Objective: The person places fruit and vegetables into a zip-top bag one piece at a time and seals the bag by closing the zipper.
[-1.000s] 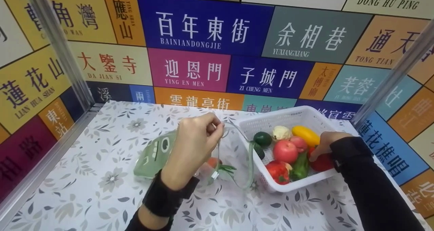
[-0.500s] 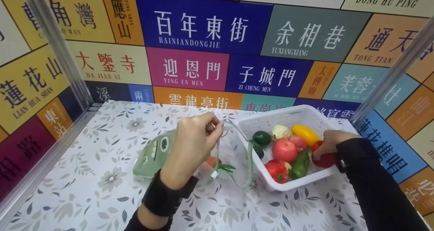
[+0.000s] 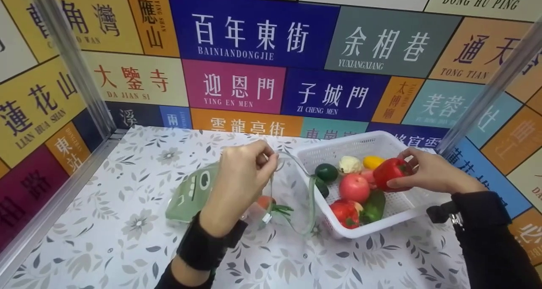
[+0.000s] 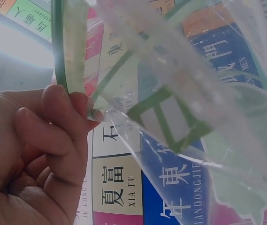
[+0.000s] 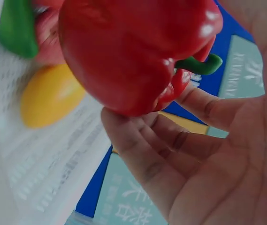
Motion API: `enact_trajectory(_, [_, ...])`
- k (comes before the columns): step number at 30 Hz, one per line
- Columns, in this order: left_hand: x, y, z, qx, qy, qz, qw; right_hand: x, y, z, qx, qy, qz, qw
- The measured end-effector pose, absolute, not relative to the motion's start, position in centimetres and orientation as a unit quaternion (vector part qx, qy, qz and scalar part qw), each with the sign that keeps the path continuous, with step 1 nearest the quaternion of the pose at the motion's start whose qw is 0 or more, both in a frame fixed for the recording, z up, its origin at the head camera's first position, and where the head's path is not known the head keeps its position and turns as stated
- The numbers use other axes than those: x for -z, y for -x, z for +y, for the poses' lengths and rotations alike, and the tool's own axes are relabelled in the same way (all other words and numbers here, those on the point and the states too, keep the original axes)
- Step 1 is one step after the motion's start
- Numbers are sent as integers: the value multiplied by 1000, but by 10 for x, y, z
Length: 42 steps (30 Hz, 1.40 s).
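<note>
In the head view my left hand (image 3: 243, 179) pinches the green-trimmed edge of a clear plastic bag (image 3: 192, 193), which has a green cartoon face on it. The left wrist view shows the fingertips closed on that green trim (image 4: 58, 47). An orange item with green leaves (image 3: 283, 210) shows through the bag. My right hand (image 3: 440, 172) grips a red bell pepper (image 3: 391, 174) above the right side of a white basket (image 3: 381, 227). Seen from the right wrist, the bell pepper's green stem (image 5: 201, 64) points toward the palm.
Inside the basket lie a round pinkish-red fruit (image 3: 355, 188), a green pepper (image 3: 373, 206), another red pepper (image 3: 345, 215), a yellow item (image 3: 373, 162), a whitish item (image 3: 350, 165) and dark green ones (image 3: 326, 172). A flower-patterned cloth (image 3: 139, 225) covers the table. Sign-printed walls stand behind.
My right hand has lifted the red bell pepper up from among the items in the basket and turned the wrist outward. The left hand stays in place on the bag.
</note>
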<state>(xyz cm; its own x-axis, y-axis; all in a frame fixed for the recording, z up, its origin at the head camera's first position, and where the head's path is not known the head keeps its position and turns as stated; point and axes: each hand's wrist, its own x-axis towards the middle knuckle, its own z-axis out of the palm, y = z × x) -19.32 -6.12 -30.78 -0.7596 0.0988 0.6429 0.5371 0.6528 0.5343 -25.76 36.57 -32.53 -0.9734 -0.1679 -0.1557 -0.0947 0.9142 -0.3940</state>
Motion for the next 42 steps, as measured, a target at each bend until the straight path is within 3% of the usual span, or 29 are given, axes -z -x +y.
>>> enact_trajectory(11, [308, 193, -62, 375, 179, -864, 286, 322, 227, 331, 279, 70, 958, 20])
enact_trajectory(19, [307, 193, -62, 372, 179, -863, 290, 333, 204, 294, 338, 103, 926, -130])
enact_trajectory(22, [307, 193, -61, 373, 180, -861, 294, 335, 196, 279, 375, 121, 905, -160])
enact_trajectory(29, [307, 193, -61, 379, 178, -861, 290, 342, 184, 247, 418, 190, 873, -167])
enact_trajectory(35, [305, 191, -61, 381, 169, -866, 275, 346, 177, 219, 460, 243, 843, -137])
enact_trajectory(42, [303, 189, -60, 382, 168, -871, 260, 357, 181, 188, 416, 291, 846, -162])
